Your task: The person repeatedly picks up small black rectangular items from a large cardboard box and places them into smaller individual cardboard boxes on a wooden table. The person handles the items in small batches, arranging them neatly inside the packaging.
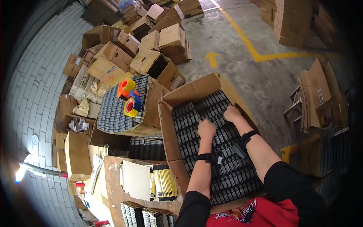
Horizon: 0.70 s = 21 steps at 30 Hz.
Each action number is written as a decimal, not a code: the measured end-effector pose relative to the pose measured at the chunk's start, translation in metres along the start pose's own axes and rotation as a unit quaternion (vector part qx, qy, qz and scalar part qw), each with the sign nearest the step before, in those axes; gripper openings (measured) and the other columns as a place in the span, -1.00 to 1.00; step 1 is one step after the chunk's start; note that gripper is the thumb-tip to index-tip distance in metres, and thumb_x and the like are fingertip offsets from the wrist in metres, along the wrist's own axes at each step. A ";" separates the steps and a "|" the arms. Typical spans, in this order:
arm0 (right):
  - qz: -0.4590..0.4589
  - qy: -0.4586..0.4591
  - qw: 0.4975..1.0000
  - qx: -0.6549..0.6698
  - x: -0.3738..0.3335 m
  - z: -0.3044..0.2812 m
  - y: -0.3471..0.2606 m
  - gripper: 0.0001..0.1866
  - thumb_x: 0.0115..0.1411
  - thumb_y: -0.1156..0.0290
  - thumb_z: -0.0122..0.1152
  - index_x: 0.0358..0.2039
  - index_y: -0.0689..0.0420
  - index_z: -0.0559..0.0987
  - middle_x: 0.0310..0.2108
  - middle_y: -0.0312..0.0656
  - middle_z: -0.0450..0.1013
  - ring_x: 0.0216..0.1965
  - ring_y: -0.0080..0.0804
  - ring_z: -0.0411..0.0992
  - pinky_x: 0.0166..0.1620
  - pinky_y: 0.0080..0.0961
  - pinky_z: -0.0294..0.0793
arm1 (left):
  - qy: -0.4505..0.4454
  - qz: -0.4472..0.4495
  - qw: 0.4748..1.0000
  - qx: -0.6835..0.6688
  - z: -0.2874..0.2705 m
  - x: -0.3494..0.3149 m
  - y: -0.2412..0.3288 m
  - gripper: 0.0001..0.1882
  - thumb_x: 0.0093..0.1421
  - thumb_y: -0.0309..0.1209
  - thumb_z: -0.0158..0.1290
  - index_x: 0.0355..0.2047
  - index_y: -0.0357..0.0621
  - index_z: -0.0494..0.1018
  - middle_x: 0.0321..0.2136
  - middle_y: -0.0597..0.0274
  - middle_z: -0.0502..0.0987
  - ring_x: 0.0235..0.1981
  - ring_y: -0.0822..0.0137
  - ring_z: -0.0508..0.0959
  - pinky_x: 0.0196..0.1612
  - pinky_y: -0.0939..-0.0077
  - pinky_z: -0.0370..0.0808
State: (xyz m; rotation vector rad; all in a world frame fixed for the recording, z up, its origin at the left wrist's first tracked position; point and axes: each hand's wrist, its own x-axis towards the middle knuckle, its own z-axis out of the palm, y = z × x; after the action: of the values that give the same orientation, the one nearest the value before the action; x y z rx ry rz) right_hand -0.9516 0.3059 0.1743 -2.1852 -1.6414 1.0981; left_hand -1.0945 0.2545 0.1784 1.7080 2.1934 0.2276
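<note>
Both hands are inside an open cardboard box packed with rows of small black and grey pieces, whose kind I cannot make out. My left hand is curled, knuckles up, over the rows near the middle. To its right and slightly farther off, my right hand is curled too, close to the box's right wall. The fingertips of both point down among the pieces, so what they grip is hidden. Dark straps circle both wrists. A flat grey piece sits by my right forearm.
Left of the box, another carton full of similar pieces carries tape dispensers. Nearer stand yellow-edged sleeves on a brown surface. Many cartons pile up along the wall. Flattened cardboard leans at the right.
</note>
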 end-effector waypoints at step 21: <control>-0.486 0.071 0.848 0.200 -0.285 0.059 -0.153 -0.54 0.16 0.33 0.12 -0.01 0.37 0.36 -0.07 0.02 0.38 -0.03 -0.21 0.35 0.08 -0.44 0.25 | 0.466 -0.034 0.711 -0.526 -0.205 -0.254 -0.187 -0.70 0.09 -0.38 0.17 -0.29 -0.27 0.33 -0.43 0.31 0.36 -0.40 0.53 0.30 -0.33 0.63 0.32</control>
State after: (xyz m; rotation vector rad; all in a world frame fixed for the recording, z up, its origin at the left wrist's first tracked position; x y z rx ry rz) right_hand -1.1356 0.0920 0.3431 -0.8972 -1.8487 0.8047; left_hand -1.2858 -0.0212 0.3496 0.8145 1.8204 2.2056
